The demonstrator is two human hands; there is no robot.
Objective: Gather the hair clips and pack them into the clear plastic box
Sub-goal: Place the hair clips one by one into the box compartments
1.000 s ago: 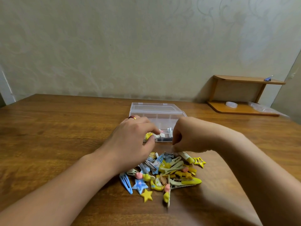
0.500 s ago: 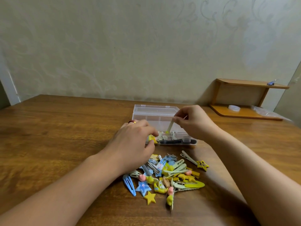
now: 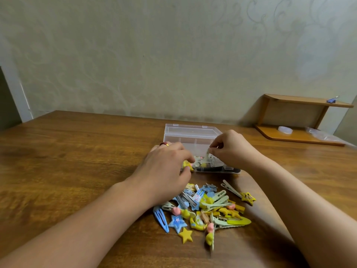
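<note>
A clear plastic box [image 3: 190, 135] stands open on the wooden table, its lid tilted back and several clips inside its near compartments. My right hand [image 3: 232, 149] hovers over the box and pinches a pale green hair clip [image 3: 206, 156] that hangs down into it. My left hand [image 3: 166, 167] rests at the box's front left corner with fingers curled, touching a yellow clip [image 3: 187, 165] there; whether it grips that clip I cannot tell. A pile of colourful hair clips [image 3: 206, 207] lies on the table in front of the box, between my forearms.
A small wooden shelf [image 3: 301, 120] stands at the table's back right, with a blue clip [image 3: 332, 100] on top, a white round thing [image 3: 284, 130] and a clear plastic bag [image 3: 320, 133] below. A wall runs behind the table.
My right hand has lifted a pale green clip from the pile and carried it over the box. My left hand has stayed at the box's front left corner.
</note>
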